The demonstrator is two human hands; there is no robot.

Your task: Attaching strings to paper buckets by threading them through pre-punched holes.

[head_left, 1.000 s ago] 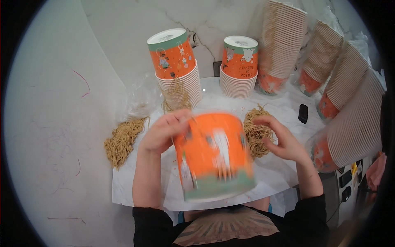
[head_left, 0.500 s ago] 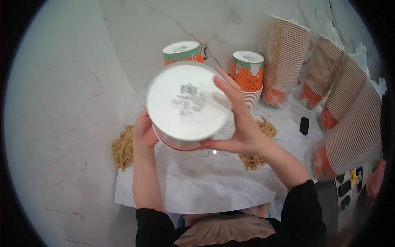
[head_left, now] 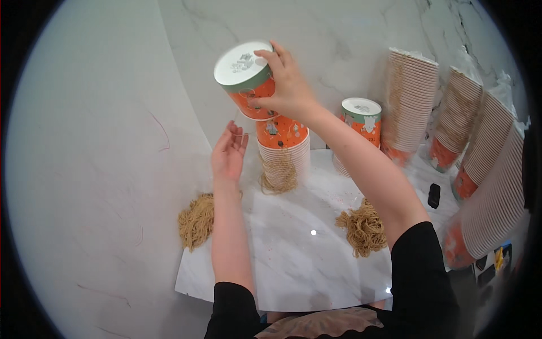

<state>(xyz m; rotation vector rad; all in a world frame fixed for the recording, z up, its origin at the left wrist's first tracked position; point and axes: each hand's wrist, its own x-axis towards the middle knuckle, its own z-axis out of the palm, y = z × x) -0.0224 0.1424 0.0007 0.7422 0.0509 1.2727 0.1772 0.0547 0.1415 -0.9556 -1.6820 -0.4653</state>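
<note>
One upturned bucket (head_left: 244, 83), upper centre, was clamped in the right grip (head_left: 289, 89), probably for steadiness; the left grip (head_left: 228, 151) hung apart below.

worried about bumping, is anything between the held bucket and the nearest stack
Nothing visible: the bucket in the right hand overlaps the top of the stack in this view; the left hand is off to the left.

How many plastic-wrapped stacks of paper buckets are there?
4, in a row at right: the leftmost stack, the second stack, the third stack and the nearest stack. Others may be hidden.
</note>
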